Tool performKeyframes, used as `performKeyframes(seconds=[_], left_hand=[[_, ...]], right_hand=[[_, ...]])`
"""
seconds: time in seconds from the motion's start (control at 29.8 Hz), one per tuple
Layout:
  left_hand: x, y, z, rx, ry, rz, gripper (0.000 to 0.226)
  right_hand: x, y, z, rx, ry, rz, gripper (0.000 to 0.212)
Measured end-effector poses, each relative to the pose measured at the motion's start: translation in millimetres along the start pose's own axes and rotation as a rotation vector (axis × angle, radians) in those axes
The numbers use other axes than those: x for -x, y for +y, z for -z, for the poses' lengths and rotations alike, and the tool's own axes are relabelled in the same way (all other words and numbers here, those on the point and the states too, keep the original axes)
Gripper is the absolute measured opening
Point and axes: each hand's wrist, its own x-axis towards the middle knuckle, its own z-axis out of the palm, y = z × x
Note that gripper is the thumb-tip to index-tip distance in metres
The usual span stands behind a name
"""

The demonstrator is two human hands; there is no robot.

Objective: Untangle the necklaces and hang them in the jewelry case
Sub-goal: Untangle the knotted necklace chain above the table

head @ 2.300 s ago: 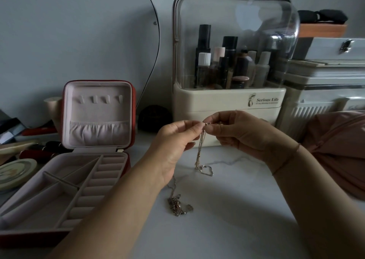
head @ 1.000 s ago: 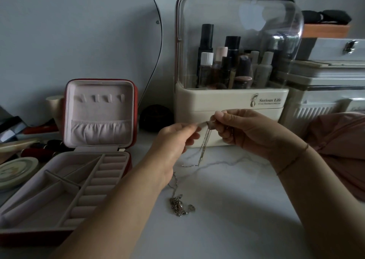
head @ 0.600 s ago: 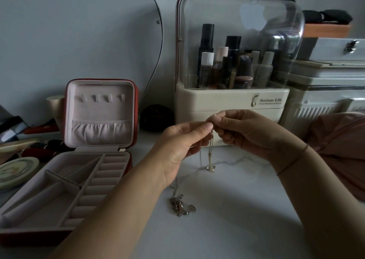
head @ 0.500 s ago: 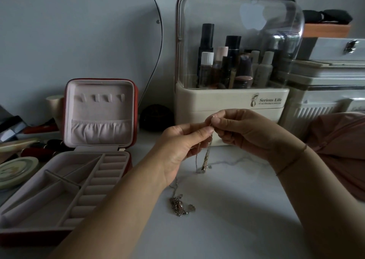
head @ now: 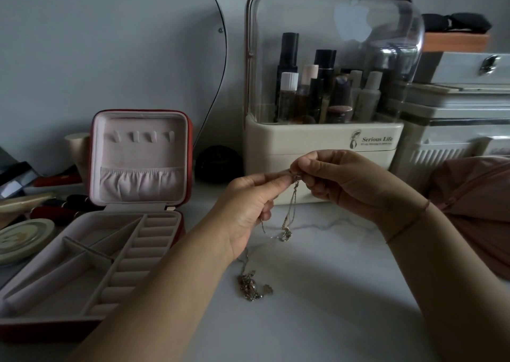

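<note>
metal chain (head: 290, 209) hangs from the meeting fingertips again: a second ago the two hands stood a little apart with a short run of it stretched between them, and now they have closed back together, so the loose length drops straight below the pinch and ends in a small bunch just above the table (head: 345, 292). the tangled clump (head: 251, 288) below the left wrist has not shifted, and a thin strand runs from it up under the left palm. i read this as picking still going on at the top of the chain, at a knot or clasp too small to make out. nothing is freed yet, and the hooks (head: 140, 135) in the lid of the jewelry case (head: 143, 154), well to the left of the fingers, are bare. left hand (head: 245, 204) is raised, thumb and forefinger narrowed onto the chain, other fingers curled beneath. right hand (head: 350, 182) faces it, thumb and forefinger pinching the same spot, remaining fingers folded behind
</note>
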Motion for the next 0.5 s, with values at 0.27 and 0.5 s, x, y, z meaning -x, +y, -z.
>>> performKeyframes(seconds=[0.27,0.5], left_hand=[[1.4,-1.0,0.7,-0.058,-0.068,-0.014,0.017],[-2.6,-5.0,0.7,-0.11,-0.008,0.005,0.004]], right_hand=[[-2.0,2.7,0.5,-0.016,0.023,0.015,0.013],[-3.4,4.0,0.9,-0.005,0.035,0.024,0.012]])
